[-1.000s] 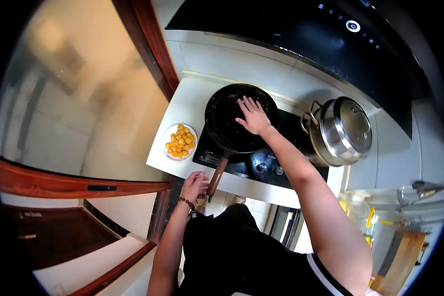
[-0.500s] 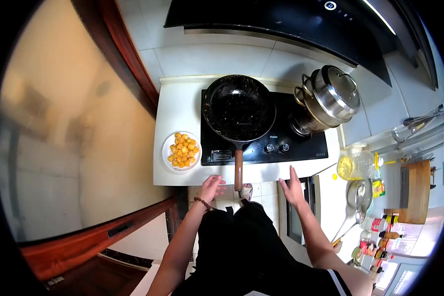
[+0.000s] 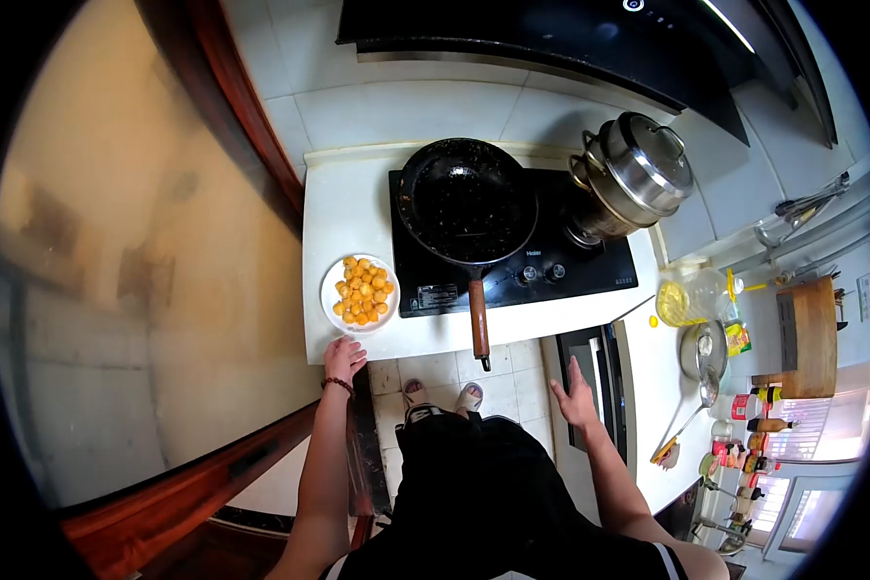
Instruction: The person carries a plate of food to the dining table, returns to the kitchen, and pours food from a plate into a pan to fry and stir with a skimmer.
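A black wok point(image 3: 467, 203) with a brown wooden handle rests on the left burner of the black cooktop point(image 3: 590, 280). Left of it, on the white counter, a white plate point(image 3: 331, 299) holds several golden round food pieces point(image 3: 362, 288). My left hand point(image 3: 343, 360) is just below the plate at the counter's front edge, fingers apart, holding nothing; a beaded bracelet circles its wrist. My right hand point(image 3: 577, 396) hangs in front of the oven, thumb spread from straight fingers, with nothing in it.
A lidded steel steamer pot point(image 3: 638, 174) stands on the right burner. On the right-hand counter are an oil jug point(image 3: 696, 296), a metal bowl point(image 3: 692, 350), a ladle point(image 3: 684, 433) and several bottles. A wooden board point(image 3: 810, 338) leans behind. The range hood point(image 3: 522, 39) hangs above.
My right hand has left the wok's inside and come back to the front right. My left hand has moved from near the wok handle leftward to below the plate. The view has shifted.
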{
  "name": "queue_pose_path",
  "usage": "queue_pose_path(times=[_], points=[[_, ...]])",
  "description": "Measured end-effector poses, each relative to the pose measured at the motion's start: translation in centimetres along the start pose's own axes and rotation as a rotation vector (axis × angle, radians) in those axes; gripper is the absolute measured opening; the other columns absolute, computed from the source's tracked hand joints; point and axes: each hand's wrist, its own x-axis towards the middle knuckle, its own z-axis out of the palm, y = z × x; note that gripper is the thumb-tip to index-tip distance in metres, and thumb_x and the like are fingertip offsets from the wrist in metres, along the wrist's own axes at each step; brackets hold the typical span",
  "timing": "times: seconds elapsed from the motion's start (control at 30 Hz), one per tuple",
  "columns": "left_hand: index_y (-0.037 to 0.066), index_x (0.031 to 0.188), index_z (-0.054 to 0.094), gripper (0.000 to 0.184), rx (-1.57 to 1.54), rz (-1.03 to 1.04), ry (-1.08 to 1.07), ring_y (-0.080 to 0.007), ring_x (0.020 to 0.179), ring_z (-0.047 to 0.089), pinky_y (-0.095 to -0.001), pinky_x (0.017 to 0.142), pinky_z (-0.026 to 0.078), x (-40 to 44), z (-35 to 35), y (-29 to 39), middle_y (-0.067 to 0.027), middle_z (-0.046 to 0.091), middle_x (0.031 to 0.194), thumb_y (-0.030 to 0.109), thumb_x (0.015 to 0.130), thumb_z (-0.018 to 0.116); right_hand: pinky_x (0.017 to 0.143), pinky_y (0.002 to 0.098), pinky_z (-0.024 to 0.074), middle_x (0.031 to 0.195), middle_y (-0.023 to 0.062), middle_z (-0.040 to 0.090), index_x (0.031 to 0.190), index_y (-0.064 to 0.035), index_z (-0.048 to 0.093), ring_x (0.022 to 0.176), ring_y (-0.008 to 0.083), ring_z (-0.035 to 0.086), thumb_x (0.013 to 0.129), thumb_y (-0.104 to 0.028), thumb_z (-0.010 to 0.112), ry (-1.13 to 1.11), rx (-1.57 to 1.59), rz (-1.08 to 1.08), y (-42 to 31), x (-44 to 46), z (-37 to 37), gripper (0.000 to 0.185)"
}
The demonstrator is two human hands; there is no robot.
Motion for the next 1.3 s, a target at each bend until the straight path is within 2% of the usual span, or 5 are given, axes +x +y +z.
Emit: queue_pose_path(times=[0.17, 0.4, 0.53, 1.03, 1.3], points=[[0.003, 0.135, 0.038, 0.044, -0.144, -0.021, -0.059, -0.0381, 0.107, 0.066, -0.049, 0.087, 0.059, 2.8, 0.9, 0.0, -0.0233, 0.057, 0.124, 0.023, 0.101, 0.056, 0.111, 0.0444, 0.0403, 0.144, 0.0347, 0.045, 0.155, 0.001, 0.022, 0.134, 0.045, 0.047, 0.095, -0.035, 0.066, -0.027, 0.032, 0.071, 0.2, -2.0, -0.8, 0.083], [0.001, 0.134, 0.038, 0.034, -0.249, -0.016, -0.017, -0.0402, 0.108, 0.066, -0.0506, 0.089, 0.061, 6.4, 1.9, -0.5, -0.0231, 0.055, 0.127, 0.006, 0.101, 0.046, 0.109, 0.0461, 0.0424, 0.14, 0.0361, 0.048, 0.155, 0.0024, 0.02, 0.131, 0.046, 0.05, 0.093, -0.036, 0.067, -0.054, 0.013, 0.158, 3.4, -6.1, -0.6, 0.087], [0.005, 0.142, 0.032, 0.043, -0.215, 0.065, -0.028, -0.0435, 0.116, 0.061, -0.0511, 0.088, 0.062, 6.5, 2.1, -0.4, -0.0224, 0.046, 0.139, 0.001, 0.1, 0.042, 0.106, 0.047, 0.0456, 0.143, 0.0322, 0.049, 0.157, -0.0029, 0.019, 0.131, 0.0431, 0.053, 0.095, -0.037, 0.065, -0.056, 0.012, 0.216, 5.4, -7.9, -0.4, 0.085], [0.009, 0.149, 0.031, 0.053, -0.253, 0.203, -0.081, -0.0402, 0.121, 0.059, -0.0519, 0.094, 0.058, -0.4, 0.8, -3.5, -0.0202, 0.047, 0.143, 0.006, 0.099, 0.047, 0.099, 0.0455, 0.0505, 0.132, 0.0324, 0.058, 0.152, 0.0041, 0.027, 0.118, 0.0424, 0.062, 0.091, -0.04, 0.069, 0.062, 0.062, 0.407, 12.8, -9.8, -2.3, 0.086], [0.009, 0.148, 0.036, 0.056, -0.15, 0.194, -0.133, -0.0357, 0.124, 0.057, -0.0508, 0.097, 0.054, -7.6, 1.0, -8.7, -0.0164, 0.049, 0.143, 0.011, 0.095, 0.055, 0.092, 0.0409, 0.0546, 0.12, 0.0281, 0.066, 0.143, 0.0044, 0.043, 0.104, 0.0355, 0.069, 0.093, -0.035, 0.067, 0.311, 0.063, 0.561, 23.5, -8.5, -7.0, 0.069]])
